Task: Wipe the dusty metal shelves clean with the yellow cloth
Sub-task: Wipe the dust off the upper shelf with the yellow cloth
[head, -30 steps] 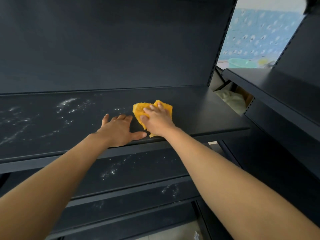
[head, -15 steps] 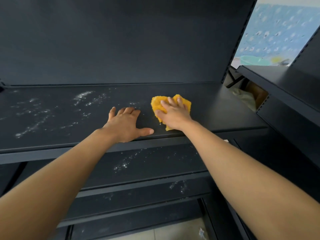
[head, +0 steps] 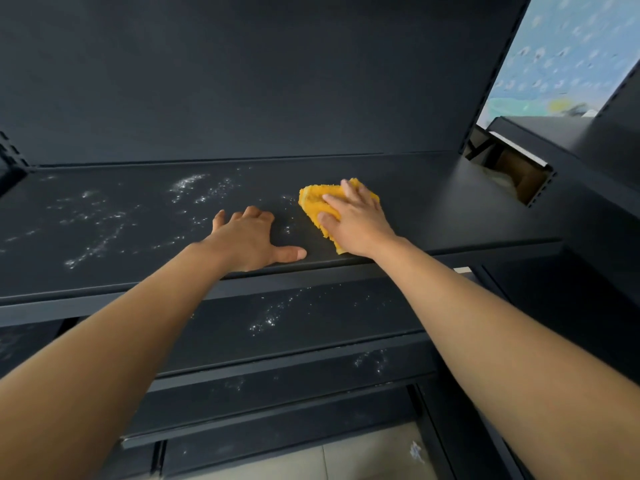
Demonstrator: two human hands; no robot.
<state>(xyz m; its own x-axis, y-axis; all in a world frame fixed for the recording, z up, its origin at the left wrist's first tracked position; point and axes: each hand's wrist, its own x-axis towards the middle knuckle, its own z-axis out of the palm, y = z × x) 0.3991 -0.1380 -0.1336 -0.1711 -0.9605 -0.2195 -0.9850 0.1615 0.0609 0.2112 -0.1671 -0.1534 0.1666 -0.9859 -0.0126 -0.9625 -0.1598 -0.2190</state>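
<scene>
Cloth: the yellow cloth (head: 315, 202) lies bunched on the top shelf (head: 433, 209), its near corner just short of the front edge.
Right hand: my right hand (head: 356, 223) presses flat on the cloth, fingers straight — not gripping.
Left hand: my left hand (head: 249, 237) rests flat just left of the cloth, fingers spread.
Room: bare shelf right of the cloth; white dust (head: 187, 183) left of it.
Below: a lower shelf (head: 329, 306) under the cloth — dusty too.

Left hand (head: 249, 237) and right hand (head: 356, 221) both bare, forearms bare right to frame edge, slim fingers, short trimmed nails.
</scene>
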